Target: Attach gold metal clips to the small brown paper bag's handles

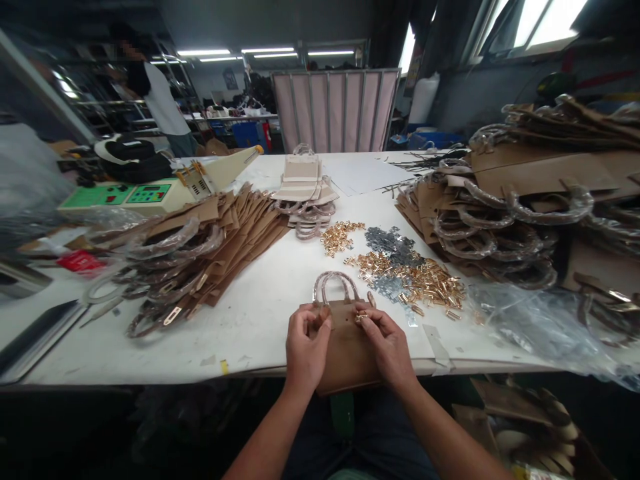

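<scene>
A brown handbag panel (347,353) with plastic-wrapped handles (336,279) lies at the table's front edge, its lower part hanging over. On its upper left, my left hand (307,340) pinches a small brown strap (324,313) between thumb and fingers. Across the panel, my right hand (387,340) has a small gold metal fitting (361,317) between thumb and forefinger, close to the panel's upper right. Just beyond lie a heap of gold fittings (430,283), a smaller gold heap (337,237) and grey metal plates (390,245).
Brown bag pieces (235,233) fan out at left, before a machine with a green panel (120,195). More wrapped-handle bags (490,220) pile up at right, beside clear plastic film (540,327). Beige pieces (301,177) are stacked at the back. A person (163,100) stands far left.
</scene>
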Demonstrator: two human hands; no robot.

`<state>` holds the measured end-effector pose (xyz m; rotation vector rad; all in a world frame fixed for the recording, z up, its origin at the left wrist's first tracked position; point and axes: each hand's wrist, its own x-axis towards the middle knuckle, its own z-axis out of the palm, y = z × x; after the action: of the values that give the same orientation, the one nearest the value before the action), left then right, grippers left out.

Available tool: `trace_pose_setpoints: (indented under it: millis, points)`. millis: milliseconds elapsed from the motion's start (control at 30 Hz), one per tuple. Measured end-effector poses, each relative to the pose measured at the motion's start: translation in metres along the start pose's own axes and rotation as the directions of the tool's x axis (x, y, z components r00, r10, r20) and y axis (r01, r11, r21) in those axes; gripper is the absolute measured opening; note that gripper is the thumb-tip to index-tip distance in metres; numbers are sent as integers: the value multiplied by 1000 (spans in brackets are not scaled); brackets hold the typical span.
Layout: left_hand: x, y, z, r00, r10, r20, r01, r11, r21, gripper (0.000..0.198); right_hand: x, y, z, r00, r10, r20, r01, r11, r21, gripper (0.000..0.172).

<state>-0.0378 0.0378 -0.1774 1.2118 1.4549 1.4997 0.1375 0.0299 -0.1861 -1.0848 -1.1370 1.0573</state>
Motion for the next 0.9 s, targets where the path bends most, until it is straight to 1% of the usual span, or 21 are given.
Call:
trace_pose_setpoints:
  millis: [67, 100, 133, 167, 233, 267, 300, 367, 433, 500, 567, 633, 667, 733, 800, 900]
  points:
    - [-1, -1, 3, 985, -162, -51, 150, 972, -181, 38, 0, 0, 0, 1000, 22, -12, -22, 1000, -7, 35]
    - [-1, 0, 3, 974, -224, -41, 208, 948, -242, 44, 0, -1, 0, 1000, 25, -11, -25, 999, -21, 35]
    - [-1, 3, 3, 963, -269, 4, 259, 923, -286, 48, 0, -2, 1, 1000, 14, -5, -14, 999, -45, 35]
    - [-1, 7, 3, 951, -298, 78, 307, 896, -320, 50, 1, -3, 2, 1000, -14, 5, 15, 997, -81, 34]
    - [-1, 16, 2, 906, -322, 276, 410, 831, -376, 49, 4, -7, 4, 992, -117, 41, 123, 975, -185, 30]
    - [0, 20, 2, 880, -322, 350, 449, 805, -388, 47, 7, -9, 4, 981, -181, 73, 193, 950, -245, 27]
    - [0, 23, 2, 865, -320, 387, 468, 793, -390, 47, 10, -12, 4, 963, -244, 110, 266, 915, -302, 24]
    - [3, 25, 2, 862, -335, 381, 479, 785, -394, 46, 18, -20, 1, 918, -340, 204, 395, 831, -391, 21]
    - [5, 23, 1, 856, -364, 367, 499, 767, -403, 44, 29, -28, -8, 876, -376, 300, 479, 747, -462, 21]
    - [8, 19, 0, 835, -380, 399, 534, 735, -417, 42, 39, -35, -23, 857, -342, 384, 511, 656, -555, 20]
    - [11, 17, -3, 799, -372, 472, 575, 702, -421, 40, 48, -42, -39, 848, -269, 456, 522, 571, -634, 19]
    - [13, 16, -6, 763, -350, 543, 607, 677, -416, 37, 54, -47, -50, 825, -214, 523, 548, 524, -652, 21]
    - [15, 15, -7, 749, -342, 568, 618, 670, -411, 35, 55, -48, -54, 805, -209, 555, 574, 511, -640, 22]
    - [17, 16, -9, 731, -333, 596, 631, 662, -405, 33, 57, -51, -55, 760, -221, 611, 631, 475, -613, 23]
    - [18, 16, -10, 718, -325, 616, 642, 652, -404, 34, 57, -53, -51, 723, -217, 656, 674, 429, -601, 23]
    - [18, 16, -10, 707, -338, 622, 663, 624, -414, 33, 58, -55, -43, 685, -194, 702, 715, 364, -597, 23]
